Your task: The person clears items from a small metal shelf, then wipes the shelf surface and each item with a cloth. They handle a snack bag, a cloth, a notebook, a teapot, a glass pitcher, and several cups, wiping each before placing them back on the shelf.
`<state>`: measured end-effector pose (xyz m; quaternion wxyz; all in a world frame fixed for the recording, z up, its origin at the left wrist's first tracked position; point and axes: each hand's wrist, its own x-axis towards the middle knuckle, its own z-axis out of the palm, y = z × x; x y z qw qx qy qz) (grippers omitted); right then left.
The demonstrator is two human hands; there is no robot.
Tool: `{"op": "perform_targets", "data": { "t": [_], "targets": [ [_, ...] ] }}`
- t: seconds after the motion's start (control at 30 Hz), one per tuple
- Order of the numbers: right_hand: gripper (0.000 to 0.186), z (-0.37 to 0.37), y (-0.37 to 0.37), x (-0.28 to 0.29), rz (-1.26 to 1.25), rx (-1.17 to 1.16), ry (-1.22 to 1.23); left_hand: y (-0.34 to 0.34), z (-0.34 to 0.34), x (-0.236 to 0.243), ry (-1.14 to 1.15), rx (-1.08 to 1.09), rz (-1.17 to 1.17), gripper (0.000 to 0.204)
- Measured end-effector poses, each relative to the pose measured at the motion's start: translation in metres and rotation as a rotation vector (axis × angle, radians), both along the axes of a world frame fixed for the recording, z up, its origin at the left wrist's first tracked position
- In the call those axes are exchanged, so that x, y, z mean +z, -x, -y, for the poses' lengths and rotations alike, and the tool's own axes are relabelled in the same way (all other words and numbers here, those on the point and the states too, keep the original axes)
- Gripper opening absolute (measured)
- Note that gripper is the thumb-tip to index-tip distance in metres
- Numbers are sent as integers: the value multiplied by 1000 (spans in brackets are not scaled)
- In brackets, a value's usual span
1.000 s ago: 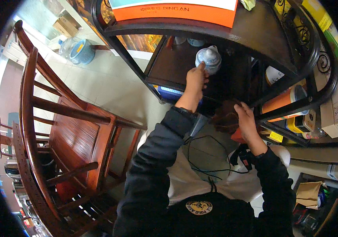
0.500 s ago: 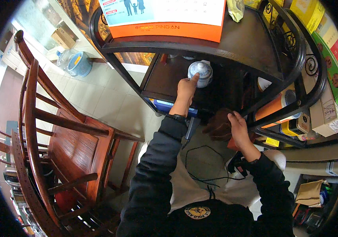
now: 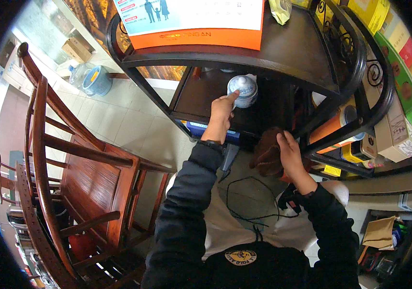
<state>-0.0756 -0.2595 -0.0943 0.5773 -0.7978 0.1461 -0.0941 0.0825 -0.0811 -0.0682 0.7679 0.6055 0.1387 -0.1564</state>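
A lidded blue-and-white porcelain pot (image 3: 245, 88) stands on the dark lower shelf (image 3: 199, 96) of a cart in front of me. My left hand (image 3: 221, 114) is closed at the pot's near left side, its thumb lying against the body below the lid. Whether there is a handle inside the grip is hidden by the fingers. Lower and to the right, my right hand (image 3: 292, 156) grips a bunched brown cloth (image 3: 267, 153), which hangs just in front of the shelf, apart from the pot.
An orange-based calendar (image 3: 196, 39) stands on the cart's top shelf (image 3: 283, 58). To the left is a wooden armchair (image 3: 93, 168); beyond it sits a blue bucket (image 3: 97, 81). A black cable (image 3: 230, 192) loops over the floor between my legs. Boxes (image 3: 398, 130) crowd the right side.
The brown cloth has risen a little in my right hand and shows more of its folds. My left hand stays at the pot, which remains on the shelf. The view has shifted slightly.
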Motion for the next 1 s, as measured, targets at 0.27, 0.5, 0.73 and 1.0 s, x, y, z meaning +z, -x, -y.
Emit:
{"op": "perform_targets", "data": {
  "t": [0.27,0.5,0.73,1.0],
  "targets": [
    [54,8,4,24,-64,-130,17,31,-43,34,174,-171,20,30],
    [51,18,21,37,47,-124,-298,78,-88,36,199,-379,-29,25],
    [41,30,36,35,-53,-57,-357,119,-101,-5,-43,-464,-173,31],
    [38,32,51,42,-150,-80,-592,150,-71,-113,-290,-721,-126,43]
  ]
}}
